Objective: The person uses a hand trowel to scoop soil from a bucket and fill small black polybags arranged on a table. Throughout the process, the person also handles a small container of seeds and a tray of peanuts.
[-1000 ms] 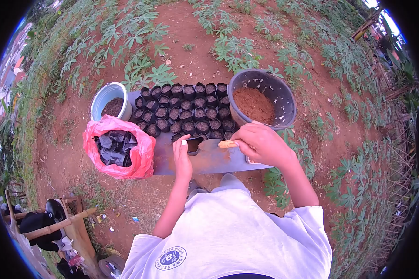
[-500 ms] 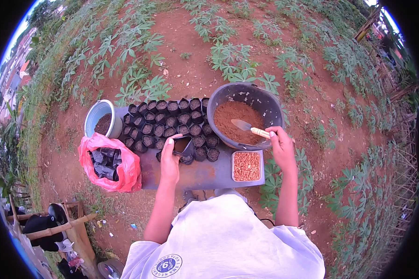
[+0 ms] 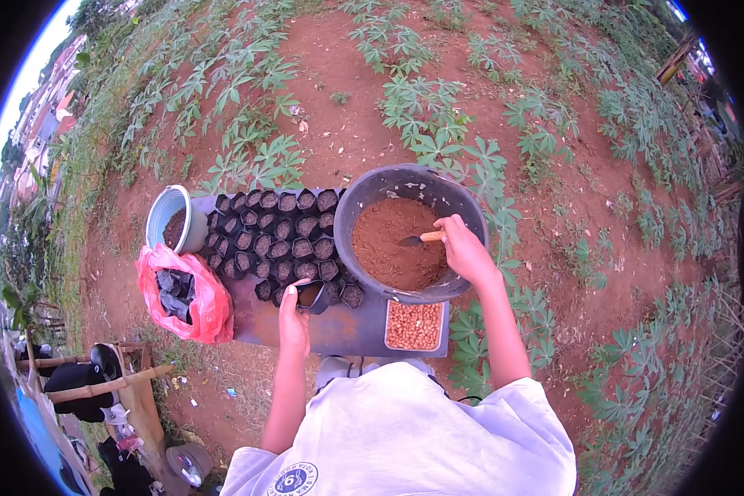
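My left hand (image 3: 293, 325) is closed on the side of a black nursery bag (image 3: 322, 299), with brown soil visible in its mouth. It sits at the front of several soil-filled black bags (image 3: 281, 227) standing in rows. My right hand (image 3: 467, 250) grips a small trowel (image 3: 432, 236) by its light wooden handle. The trowel's blade is partly sunk in the reddish-brown soil (image 3: 388, 256) inside a large black tub (image 3: 349, 207). Below the tub, a square clear container (image 3: 413, 326) holds tan, seed-like grains.
A light blue bucket (image 3: 197, 230) with dark soil stands at the table's left end. In front of it, a pink plastic bag (image 3: 215, 310) holds folded black bags. The low table (image 3: 260, 322) stands on red earth among leafy green plants (image 3: 426, 116). A bamboo rack (image 3: 112, 395) is at lower left.
My right hand has lowered the trowel, and its blade has gone from above the soil into it. My left hand still holds the nursery bag. The camera view has shifted.
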{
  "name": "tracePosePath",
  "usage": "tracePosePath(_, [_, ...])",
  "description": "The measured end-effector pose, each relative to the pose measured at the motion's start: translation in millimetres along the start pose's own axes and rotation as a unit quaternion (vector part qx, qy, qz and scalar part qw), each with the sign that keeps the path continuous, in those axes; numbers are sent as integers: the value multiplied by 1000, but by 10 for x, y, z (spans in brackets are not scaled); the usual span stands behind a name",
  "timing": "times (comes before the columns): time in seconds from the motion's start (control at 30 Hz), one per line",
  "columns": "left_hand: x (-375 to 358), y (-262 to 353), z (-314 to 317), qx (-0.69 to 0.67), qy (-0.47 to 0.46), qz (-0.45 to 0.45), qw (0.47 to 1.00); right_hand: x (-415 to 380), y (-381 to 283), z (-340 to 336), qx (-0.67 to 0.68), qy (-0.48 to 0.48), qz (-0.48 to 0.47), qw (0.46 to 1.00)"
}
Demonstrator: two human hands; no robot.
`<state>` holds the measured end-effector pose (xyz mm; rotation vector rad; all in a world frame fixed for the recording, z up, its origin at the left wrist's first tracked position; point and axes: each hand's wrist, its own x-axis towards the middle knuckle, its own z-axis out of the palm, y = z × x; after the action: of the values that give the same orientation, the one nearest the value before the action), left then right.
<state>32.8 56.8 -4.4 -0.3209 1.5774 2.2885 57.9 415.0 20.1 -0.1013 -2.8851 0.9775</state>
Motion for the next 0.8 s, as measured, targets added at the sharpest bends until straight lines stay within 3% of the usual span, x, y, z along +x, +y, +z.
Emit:
tracePosePath(0.23, [-166,-150,122,32,22,27,999,405,247,157,10,-25,-46,999])
tracePosePath(0.43, [-228,-220,230,40,28,32,998,440,554,309,-42,-97,-32,994])
tracePosePath(0.5, [-247,-224,231,45,28,30,998,497,629,348,-104,-208,-6,973])
tracePosePath(0.8, [-243,-348,272,17,53,18,998,656,826,505,-140,-190,-31,971])
